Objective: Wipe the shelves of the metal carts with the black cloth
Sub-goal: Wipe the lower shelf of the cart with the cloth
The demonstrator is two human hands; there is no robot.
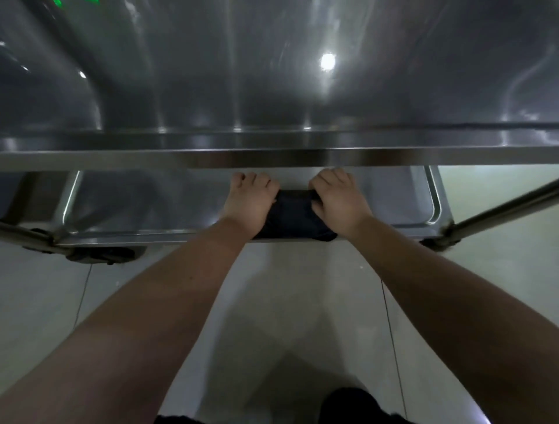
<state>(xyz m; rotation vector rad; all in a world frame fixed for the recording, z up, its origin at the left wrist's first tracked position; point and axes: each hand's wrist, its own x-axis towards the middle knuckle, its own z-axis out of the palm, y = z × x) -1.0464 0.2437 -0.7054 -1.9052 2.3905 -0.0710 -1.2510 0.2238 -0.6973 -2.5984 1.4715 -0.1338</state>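
Black cloth (292,215) lies bunched on the lower shelf (136,208) of the metal cart, right at its near edge, with a fold hanging just over the front rim. The left hand (251,202) has its fingers curled down over the cloth's left end, and the right hand (338,199) grips the right end the same way, so the fabric is drawn taut between them. Holding it with both hands looks meant to spread the wad into a wider pad and put weight on it, so that one pass covers more of the steel. Both forearms reach under the upper shelf (272,90), whose front lip hides the fingertips and the back of the lower tray. That explains the low, stretched-out posture. A slanted bar (499,212) joins the cart's corner at the right, and a dark caster (102,252) sits under the left corner on the pale floor (287,302). No brand, label or lettering can be read anywhere; a green glow (57,3) at the top left is too blurred to tell what it is.
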